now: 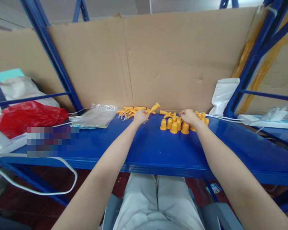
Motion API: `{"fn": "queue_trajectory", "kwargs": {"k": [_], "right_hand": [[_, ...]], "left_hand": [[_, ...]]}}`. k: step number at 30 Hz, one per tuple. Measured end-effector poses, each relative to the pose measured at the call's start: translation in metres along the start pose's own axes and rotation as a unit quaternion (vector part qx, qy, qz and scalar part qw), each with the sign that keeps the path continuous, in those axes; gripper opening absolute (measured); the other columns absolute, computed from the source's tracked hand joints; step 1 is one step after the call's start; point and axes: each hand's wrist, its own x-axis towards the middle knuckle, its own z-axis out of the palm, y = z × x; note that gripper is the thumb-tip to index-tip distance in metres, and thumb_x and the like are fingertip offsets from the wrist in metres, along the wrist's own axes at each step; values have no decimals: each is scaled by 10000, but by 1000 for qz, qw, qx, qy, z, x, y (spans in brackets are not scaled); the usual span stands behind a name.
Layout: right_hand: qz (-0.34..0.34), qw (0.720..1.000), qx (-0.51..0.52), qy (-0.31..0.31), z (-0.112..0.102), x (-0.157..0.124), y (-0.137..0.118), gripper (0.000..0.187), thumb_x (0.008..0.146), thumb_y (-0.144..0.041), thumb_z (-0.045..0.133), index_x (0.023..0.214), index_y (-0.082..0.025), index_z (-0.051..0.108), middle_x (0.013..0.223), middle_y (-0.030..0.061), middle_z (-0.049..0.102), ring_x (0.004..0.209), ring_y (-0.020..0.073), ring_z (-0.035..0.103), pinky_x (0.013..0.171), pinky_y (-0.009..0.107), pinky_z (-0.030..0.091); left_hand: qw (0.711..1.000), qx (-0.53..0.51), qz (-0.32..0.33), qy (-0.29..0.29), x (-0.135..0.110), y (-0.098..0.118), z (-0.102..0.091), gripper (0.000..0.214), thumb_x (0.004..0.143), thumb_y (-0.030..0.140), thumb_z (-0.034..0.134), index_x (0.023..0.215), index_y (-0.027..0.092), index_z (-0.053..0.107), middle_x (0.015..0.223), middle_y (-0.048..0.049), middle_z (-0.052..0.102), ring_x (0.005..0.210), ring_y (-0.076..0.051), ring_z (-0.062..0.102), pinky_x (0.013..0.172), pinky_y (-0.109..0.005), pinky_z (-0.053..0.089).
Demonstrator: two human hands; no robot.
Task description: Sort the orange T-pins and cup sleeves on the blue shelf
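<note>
My left hand [140,117] is closed around a yellow plastic trumpet-shaped piece [155,108], its flared end pointing up and right. Beside that hand lies a heap of curved yellow pieces [128,111], some with small metal chains [125,117]. My right hand [189,116] reaches down among the yellow parts on the right, fingers bent together; what they grip, if anything, is hidden. Several yellow bell-shaped pieces [174,127] stand upright just in front and left of it, and more [203,116] show behind its wrist. Another flared yellow piece [164,112] lies between my hands.
Everything lies on a blue metal shelf [148,150] backed by a cardboard sheet [168,60]. Clear plastic bags [98,115] lie left, near a red bag [31,116]. A white pouch [223,95] leans at the right post. A white cable [72,179] loops over the front-left edge.
</note>
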Motion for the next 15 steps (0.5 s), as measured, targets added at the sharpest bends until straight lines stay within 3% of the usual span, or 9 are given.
{"fn": "queue_trajectory", "kwargs": {"k": [7, 15], "right_hand": [[-43, 997, 61, -10, 2, 7, -2, 465, 890, -72, 404, 1199, -97, 750, 1251, 145, 724, 1152, 205, 676, 944, 224, 470], [-70, 996, 46, -30, 0, 25, -27, 408, 887, -91, 401, 1009, -126, 790, 1128, 115, 770, 1064, 219, 694, 894, 258, 499]], "left_hand": [[1000, -13, -1, 3, -15, -7, 0, 290, 923, 234, 574, 1190, 160, 662, 840, -79, 768, 637, -140, 711, 588, -196, 527], [997, 55, 53, 22, -20, -1, -4, 334, 882, 236, 617, 1195, 179, 719, 951, -101, 788, 837, -205, 753, 798, -277, 571]]}}
